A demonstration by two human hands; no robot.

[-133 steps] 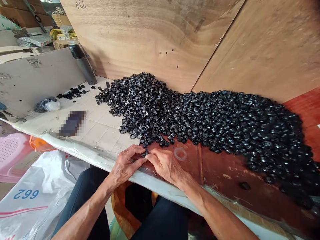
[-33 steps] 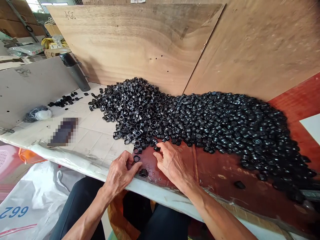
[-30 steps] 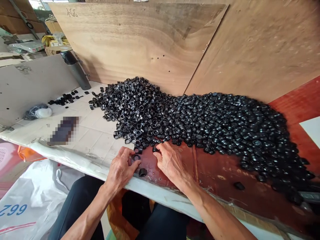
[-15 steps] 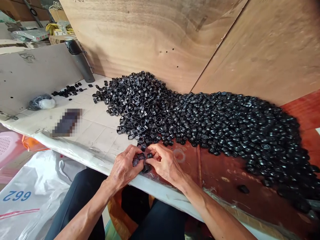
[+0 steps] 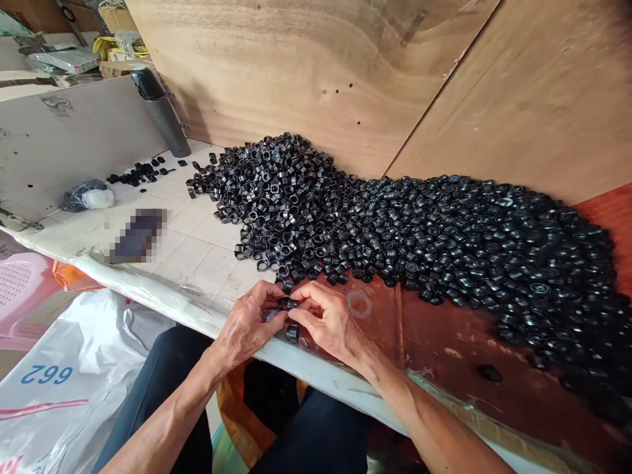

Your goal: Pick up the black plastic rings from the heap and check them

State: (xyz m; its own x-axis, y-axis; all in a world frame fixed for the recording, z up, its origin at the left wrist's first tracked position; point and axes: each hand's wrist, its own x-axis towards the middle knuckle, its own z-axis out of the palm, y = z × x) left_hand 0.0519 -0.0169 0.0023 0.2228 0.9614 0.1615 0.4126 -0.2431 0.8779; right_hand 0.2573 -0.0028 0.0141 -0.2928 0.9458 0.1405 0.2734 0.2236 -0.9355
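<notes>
Both hands meet at the table's near edge. My left hand [image 5: 247, 324] and my right hand [image 5: 326, 317] pinch a small black plastic piece [image 5: 287, 303] between their fingertips, pressed together from both sides. A second black piece [image 5: 292, 334] lies on the table just below the fingers. Just beyond the hands spreads a big heap of black rings [image 5: 276, 197] on the left, running into a heap of black caps [image 5: 494, 243] on the right.
Plywood boards [image 5: 316, 72] wall the table's back. A dark flask [image 5: 160, 112] stands at the back left, with a few loose black parts [image 5: 141, 174] and a small bag [image 5: 89, 196] nearby. A white sack [image 5: 64, 388] and pink basket [image 5: 20, 289] sit below the table.
A second ago the hands were apart, each picking a piece at the heap's edge. They have come together and now press the pieces against each other.
</notes>
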